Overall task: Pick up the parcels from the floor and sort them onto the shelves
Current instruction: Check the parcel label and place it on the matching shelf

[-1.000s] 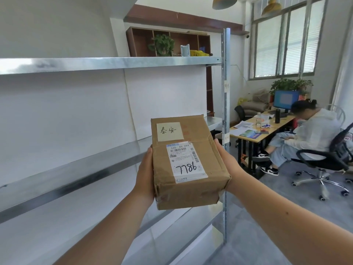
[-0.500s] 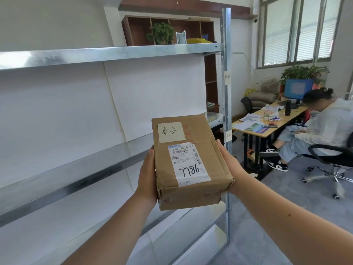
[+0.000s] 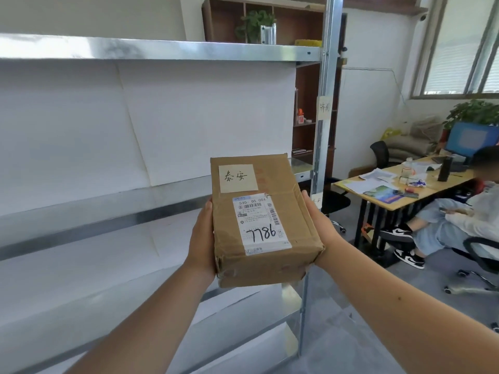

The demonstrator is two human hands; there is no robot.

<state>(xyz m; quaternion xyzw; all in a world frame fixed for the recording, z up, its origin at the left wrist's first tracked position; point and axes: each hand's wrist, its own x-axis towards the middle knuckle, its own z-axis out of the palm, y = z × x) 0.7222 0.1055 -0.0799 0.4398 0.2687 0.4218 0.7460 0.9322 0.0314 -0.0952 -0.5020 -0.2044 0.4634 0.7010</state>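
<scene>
A brown cardboard parcel [image 3: 266, 211] is held up in the air between both hands, in front of the right end of a metal rack. The left hand [image 3: 201, 238] grips its left side and the right hand [image 3: 320, 225] grips its right side. On each, the thumb lies along the box's upper edge and the fingers pass out of sight beneath. The box lies flat, its long axis pointing away from the person. On top is a pale sticky note [image 3: 237, 178] with handwritten characters, and nearer the person a white shipping label [image 3: 260, 225] marked "7786" in black pen. The parcel sits level with the middle shelf [image 3: 108, 222] — whether its far end reaches over that shelf's edge cannot be told. The upper shelf [image 3: 162, 51] runs above it and a lower shelf [image 3: 243, 333] below. Just right of the box stands the rack's upright post [image 3: 324, 76], bearing a handwritten paper tag [image 3: 324, 107]. Behind the post is a wooden cabinet [image 3: 307, 82]. Further right, well apart from the rack, a seated person [image 3: 459, 220] sits at a desk [image 3: 405, 203] scattered with papers — a blue monitor [image 3: 472, 139] stands at its far end.
</scene>
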